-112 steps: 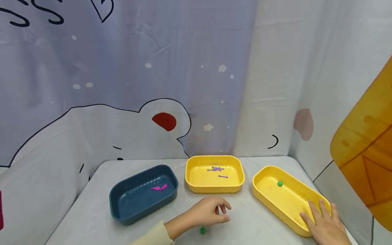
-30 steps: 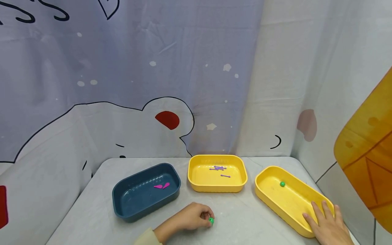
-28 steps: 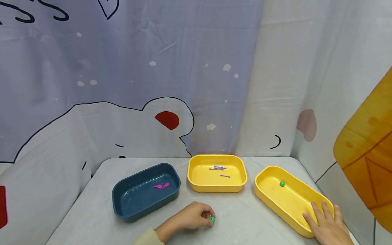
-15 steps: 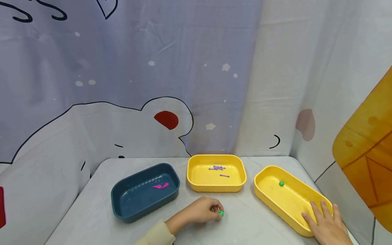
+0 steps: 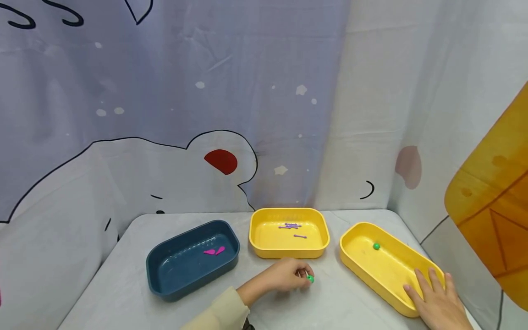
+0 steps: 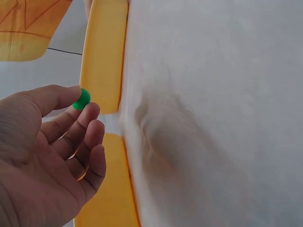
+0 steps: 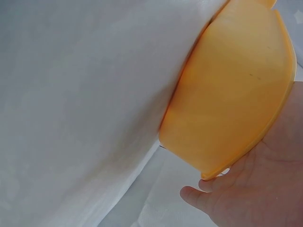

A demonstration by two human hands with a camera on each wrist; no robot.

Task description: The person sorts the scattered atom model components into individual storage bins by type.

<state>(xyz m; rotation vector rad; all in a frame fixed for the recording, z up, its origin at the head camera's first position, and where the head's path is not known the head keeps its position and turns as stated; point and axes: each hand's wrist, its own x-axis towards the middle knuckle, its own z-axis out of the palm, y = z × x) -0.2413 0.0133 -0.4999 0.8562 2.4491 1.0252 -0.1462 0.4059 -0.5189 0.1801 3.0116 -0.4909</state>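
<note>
My left hand [image 5: 284, 275] is over the table in front of the middle yellow tray, pinching a small green bead [image 5: 310, 278] between thumb and fingertips. The left wrist view shows the bead [image 6: 81, 99] at the thumb tip, with the other fingers loosely bent. My right hand [image 5: 441, 305] rests on the near end of the right yellow tray [image 5: 359, 270], its fingers spread over the rim. Inside that tray lies another green bead [image 5: 376, 246]. The right wrist view has the right hand [image 7: 255, 189] against the tray's edge [image 7: 227, 94].
At the back centre, the middle yellow tray [image 5: 288, 253] holds several thin purple sticks [image 5: 293, 226] with knobbed ends. A dark blue tray [image 5: 177, 275] on the left contains two small pink teardrop-shaped pieces [image 5: 214, 251]. Patterned curtain [image 5: 173, 91] hangs behind the white-covered table [image 5: 338, 302].
The green bead lay on the table under the left hand, which has since pinched it and carried it forward and to the right. My right hand stays on the tray.
</note>
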